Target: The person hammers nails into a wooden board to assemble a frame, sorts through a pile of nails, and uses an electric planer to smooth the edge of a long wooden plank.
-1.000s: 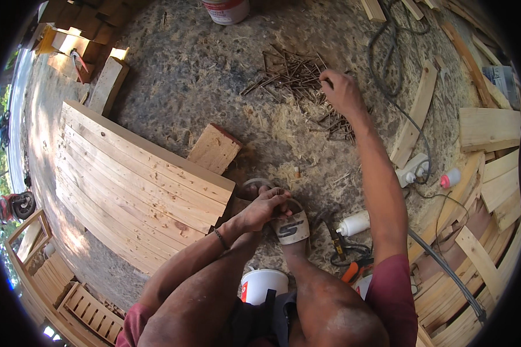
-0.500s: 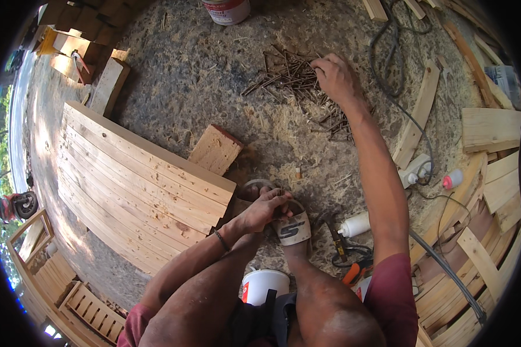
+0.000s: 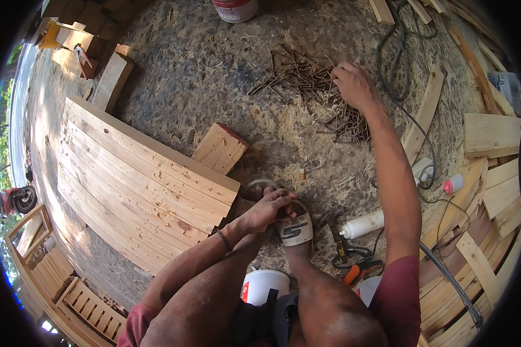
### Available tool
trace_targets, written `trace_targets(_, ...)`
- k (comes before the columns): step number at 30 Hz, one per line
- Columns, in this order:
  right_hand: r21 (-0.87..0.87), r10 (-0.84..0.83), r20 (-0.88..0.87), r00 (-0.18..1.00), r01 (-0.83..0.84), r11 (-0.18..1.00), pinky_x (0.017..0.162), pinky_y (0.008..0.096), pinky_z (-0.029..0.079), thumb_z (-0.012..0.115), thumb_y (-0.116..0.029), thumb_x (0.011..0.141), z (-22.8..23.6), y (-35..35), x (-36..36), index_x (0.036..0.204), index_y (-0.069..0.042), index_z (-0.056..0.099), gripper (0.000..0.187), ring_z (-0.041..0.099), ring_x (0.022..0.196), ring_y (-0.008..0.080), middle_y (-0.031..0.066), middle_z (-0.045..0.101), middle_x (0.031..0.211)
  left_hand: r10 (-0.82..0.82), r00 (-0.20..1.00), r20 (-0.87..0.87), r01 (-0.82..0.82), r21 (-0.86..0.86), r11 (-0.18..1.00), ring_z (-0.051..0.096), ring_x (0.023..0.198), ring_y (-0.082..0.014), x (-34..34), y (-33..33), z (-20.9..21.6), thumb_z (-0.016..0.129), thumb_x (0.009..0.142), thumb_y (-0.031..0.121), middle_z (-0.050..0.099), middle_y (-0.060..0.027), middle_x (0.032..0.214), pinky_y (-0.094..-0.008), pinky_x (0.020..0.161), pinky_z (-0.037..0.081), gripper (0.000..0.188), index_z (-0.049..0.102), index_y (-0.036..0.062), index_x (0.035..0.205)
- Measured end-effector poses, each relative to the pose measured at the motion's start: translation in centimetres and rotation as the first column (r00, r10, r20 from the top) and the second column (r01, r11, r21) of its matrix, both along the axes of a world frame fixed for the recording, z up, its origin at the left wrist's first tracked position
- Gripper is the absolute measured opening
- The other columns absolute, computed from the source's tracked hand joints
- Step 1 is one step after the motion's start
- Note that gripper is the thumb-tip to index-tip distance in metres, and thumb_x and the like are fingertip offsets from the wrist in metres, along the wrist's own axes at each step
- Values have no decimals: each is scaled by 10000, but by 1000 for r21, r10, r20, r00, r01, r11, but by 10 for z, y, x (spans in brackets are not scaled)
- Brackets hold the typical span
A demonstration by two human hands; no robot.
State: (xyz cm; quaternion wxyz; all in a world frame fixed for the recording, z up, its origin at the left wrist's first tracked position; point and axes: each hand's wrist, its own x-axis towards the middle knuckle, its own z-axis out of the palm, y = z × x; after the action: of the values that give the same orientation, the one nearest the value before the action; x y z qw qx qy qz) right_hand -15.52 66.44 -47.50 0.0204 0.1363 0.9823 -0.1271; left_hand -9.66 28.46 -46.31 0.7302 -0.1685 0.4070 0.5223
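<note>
My right hand [image 3: 355, 85] reaches out to the far right side of a heap of long, rusty-brown nails [image 3: 303, 72]. Its fingers are bent and pinched together at a nail on the edge of the heap. Near my feet, my left hand [image 3: 268, 209] rests low with its fingers curled closed. Whatever lies inside those fingers is hidden. Just below it are my pale slide sandals [image 3: 296, 231]. A pale panel of joined wooden boards [image 3: 139, 185] lies to the left, beside a short wood block [image 3: 219, 148].
A white bucket [image 3: 266, 287] stands between my legs. Right of my feet lie a white bottle [image 3: 363, 224] and an orange-handled tool [image 3: 356, 273]. A dark cable [image 3: 400, 92], a plank [image 3: 425, 113] and stacked boards [image 3: 469, 283] line the right. A tub [image 3: 235, 10] stands at the far edge.
My right hand has shifted slightly right and nearer along the nail heap, its fingers still bent. The left hand stays closed in about the same place. The whole view has turned a little.
</note>
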Motion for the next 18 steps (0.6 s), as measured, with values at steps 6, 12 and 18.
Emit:
trace_targets(6, -110, -42, 185, 982, 64, 992, 950, 445, 479, 664, -160, 870, 23, 12, 16, 1027, -70, 676, 182, 599, 1091, 315, 115, 659, 1088, 21, 1000, 3, -21, 8, 1000, 633, 904, -186, 0, -4, -1, 483, 1045, 218, 556, -49, 906, -335, 844, 515, 242, 509, 65, 1231)
trace_targets(12, -130, 67, 4, 998, -65, 989, 1011, 469, 456, 704, -242, 850, 9, -20, -8, 1232, -102, 641, 412, 560, 1189, 361, 157, 557, 1339, -6, 1000, -13, 6, -26, 1000, 639, 924, -177, 1, -3, -1, 496, 1044, 238, 602, -57, 970, -330, 841, 513, 239, 518, 82, 1224)
trace_targets(18, -65, -20, 75, 997, 25, 998, 1075, 423, 401, 757, -269, 794, -7, -30, -10, 1273, -197, 645, 497, 514, 1151, 279, 61, 578, 1166, -4, 1000, -1, 4, -52, 999, 643, 929, -163, 2, -1, -2, 523, 1034, 234, 615, -46, 986, -324, 839, 515, 241, 519, 89, 1226)
